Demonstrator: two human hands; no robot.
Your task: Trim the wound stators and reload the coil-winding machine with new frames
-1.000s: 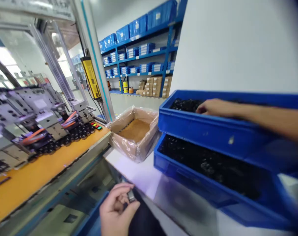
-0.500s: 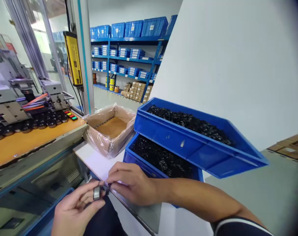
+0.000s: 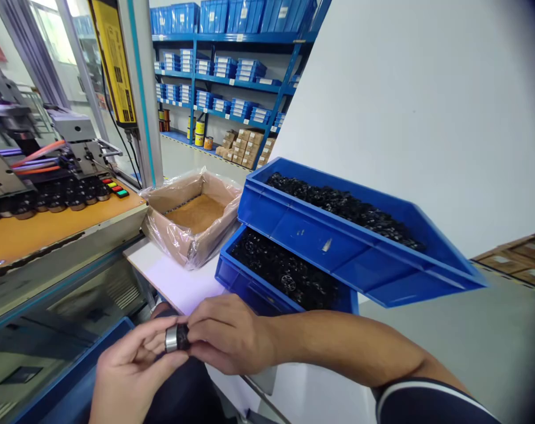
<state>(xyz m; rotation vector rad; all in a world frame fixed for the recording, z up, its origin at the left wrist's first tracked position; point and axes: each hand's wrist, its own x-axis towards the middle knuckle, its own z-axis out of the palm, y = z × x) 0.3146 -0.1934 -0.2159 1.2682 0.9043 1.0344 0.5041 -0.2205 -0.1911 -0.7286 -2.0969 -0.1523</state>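
Observation:
A silvery metal ring (image 3: 172,340) is held between the thumb and fingers of my left hand (image 3: 132,365), low in the view, left of centre. Against the ring's right side sits a small black part (image 3: 183,337), pinched by the fingers of my right hand (image 3: 232,335). The two hands meet around these pieces, above my lap. My right fingertips partly hide the black part. Behind my right hand, a lower blue bin (image 3: 250,294) holds many black parts, and an upper blue bin (image 3: 303,229) rests over it with more of them.
A plastic-lined carton (image 3: 185,244) stands on the white table (image 3: 161,268). At the left is a machine with an orange top (image 3: 73,227), carrying rows of black pieces, and a yellow device (image 3: 117,65) on its frame. Blue shelving (image 3: 232,79) stands behind.
My right hand has brought the black part against the metal ring; a gap showed between them before. The camera view has shifted, so the shelves and machine sit higher.

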